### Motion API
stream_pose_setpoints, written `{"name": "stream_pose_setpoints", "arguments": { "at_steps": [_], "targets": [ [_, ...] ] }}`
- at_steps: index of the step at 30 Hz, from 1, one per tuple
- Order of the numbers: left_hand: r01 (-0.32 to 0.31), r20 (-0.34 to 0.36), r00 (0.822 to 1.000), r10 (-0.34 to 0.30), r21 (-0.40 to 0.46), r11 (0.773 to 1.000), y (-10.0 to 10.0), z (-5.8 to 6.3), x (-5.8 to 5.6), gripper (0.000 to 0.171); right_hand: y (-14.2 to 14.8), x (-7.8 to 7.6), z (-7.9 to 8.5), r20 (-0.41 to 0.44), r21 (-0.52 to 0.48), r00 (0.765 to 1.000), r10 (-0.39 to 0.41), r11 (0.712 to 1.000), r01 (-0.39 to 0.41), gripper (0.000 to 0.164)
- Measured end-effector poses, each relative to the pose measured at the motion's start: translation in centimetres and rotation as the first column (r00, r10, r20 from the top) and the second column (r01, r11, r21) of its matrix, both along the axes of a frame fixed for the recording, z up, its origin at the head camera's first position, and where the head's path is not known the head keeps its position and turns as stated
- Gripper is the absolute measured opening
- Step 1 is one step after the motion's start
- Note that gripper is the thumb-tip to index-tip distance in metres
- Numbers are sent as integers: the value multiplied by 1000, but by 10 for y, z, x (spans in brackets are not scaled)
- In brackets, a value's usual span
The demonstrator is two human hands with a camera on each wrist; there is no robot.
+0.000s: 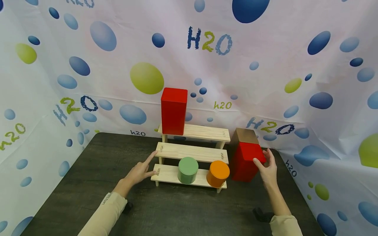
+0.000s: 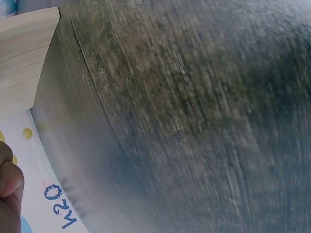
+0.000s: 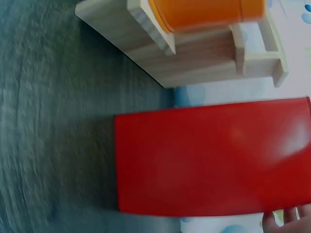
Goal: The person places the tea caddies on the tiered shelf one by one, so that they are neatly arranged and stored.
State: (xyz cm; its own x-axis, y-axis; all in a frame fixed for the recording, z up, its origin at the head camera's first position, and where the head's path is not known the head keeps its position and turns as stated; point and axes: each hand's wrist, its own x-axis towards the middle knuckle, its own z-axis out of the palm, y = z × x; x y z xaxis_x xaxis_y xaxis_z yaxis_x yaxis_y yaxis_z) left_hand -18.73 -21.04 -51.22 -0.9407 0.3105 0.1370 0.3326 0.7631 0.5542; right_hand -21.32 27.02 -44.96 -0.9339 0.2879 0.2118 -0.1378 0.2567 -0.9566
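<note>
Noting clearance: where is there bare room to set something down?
Bare: dark tabletop left of the left hand and before the pale wooden stepped shelf; the middle tier, right side; the top tier right of its tall red box. Crowded: right of the shelf: second red box, brown box, right hand.

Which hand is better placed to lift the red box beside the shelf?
Probably the right hand: it's by the red box, near its top. The left hand is at the wooden shelf's opposite end.

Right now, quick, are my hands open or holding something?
Left hand: open, touching the wooden shelf.
Right hand: at the lower red box; can't tell whether it's gripping.
</note>
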Motion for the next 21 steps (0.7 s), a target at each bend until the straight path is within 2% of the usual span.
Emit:
{"name": "stream_pose_setpoints", "arguments": {
  "at_steps": [5, 10, 15, 21],
  "targets": [
    [-8, 14, 1000, 8, -3, 1000, 0, 0, 0, 89, -13, 0, -8, -23, -50, 996, -85, 995, 84, 82],
    [-10, 14, 1000, 10, -1, 1000, 0, 0, 1, 89, -27, 2, -14, -6, -70, 987, -163, 984, 162, 89],
    [-8, 11, 1000, 8, -1, 1000, 0, 1, 1, 89, -40, 3, -19, -6, -36, 964, -264, 964, 264, 95],
    [-4, 9, 1000, 4, -1, 1000, 0, 1, 1, 88, -51, 1, -24, 0, -11, 946, -324, 946, 324, 102]
  ]
}}
